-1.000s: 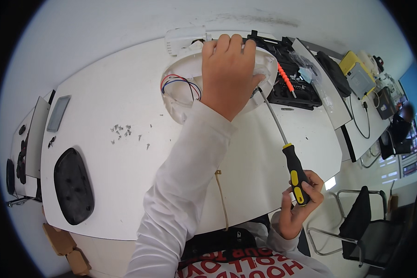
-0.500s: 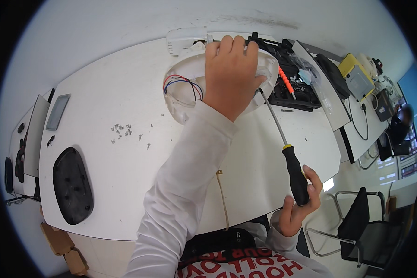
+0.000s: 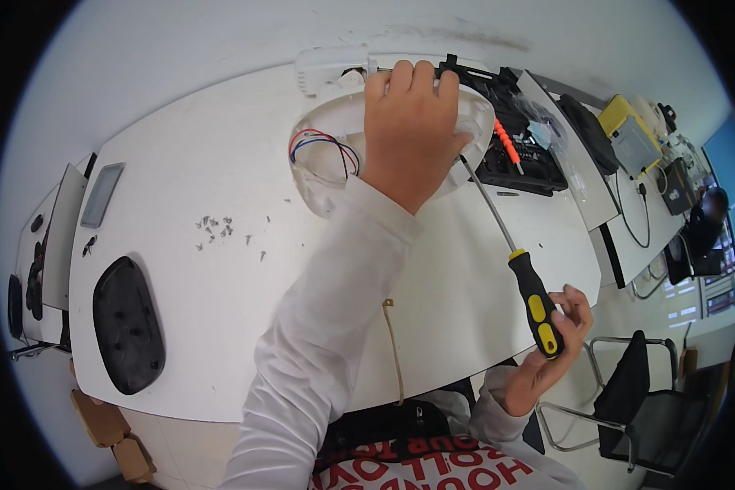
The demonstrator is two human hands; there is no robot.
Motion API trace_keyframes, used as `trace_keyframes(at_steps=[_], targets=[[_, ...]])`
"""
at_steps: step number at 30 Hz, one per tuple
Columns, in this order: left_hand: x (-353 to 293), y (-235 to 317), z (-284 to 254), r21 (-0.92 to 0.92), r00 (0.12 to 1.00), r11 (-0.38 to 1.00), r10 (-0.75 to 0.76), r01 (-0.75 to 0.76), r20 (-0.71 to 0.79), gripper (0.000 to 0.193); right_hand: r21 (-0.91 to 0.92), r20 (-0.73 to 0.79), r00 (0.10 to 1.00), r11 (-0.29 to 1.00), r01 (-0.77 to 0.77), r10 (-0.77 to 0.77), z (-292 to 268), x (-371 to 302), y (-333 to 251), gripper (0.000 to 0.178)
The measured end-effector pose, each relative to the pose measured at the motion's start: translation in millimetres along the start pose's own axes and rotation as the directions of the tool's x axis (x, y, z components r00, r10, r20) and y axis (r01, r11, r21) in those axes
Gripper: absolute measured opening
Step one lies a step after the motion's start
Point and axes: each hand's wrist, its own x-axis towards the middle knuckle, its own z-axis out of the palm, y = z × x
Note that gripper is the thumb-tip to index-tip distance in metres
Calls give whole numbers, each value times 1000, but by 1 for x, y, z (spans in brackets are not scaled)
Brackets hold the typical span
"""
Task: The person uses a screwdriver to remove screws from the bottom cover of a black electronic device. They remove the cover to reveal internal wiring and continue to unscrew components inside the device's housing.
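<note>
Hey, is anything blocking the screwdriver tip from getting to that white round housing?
Nothing loose lies in its path. The right hand holds the screwdriver by its handle, and its shaft runs up to the edge of the white housing. The left hand lies spread over the housing and hides the tip, so contact cannot be confirmed.
</note>
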Motion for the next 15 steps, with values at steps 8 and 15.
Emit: trace_keyframes(at_steps=[8, 15], targets=[[0, -1, -2, -2, 1000, 1000, 3, -3, 14, 53, -35, 98, 987, 991, 130, -126, -8, -4, 2, 30], [0, 0, -3, -1, 1000, 1000, 9, -9, 28, 53, 68, -150, 988, 998, -15, 26, 11, 2, 1, 45]])
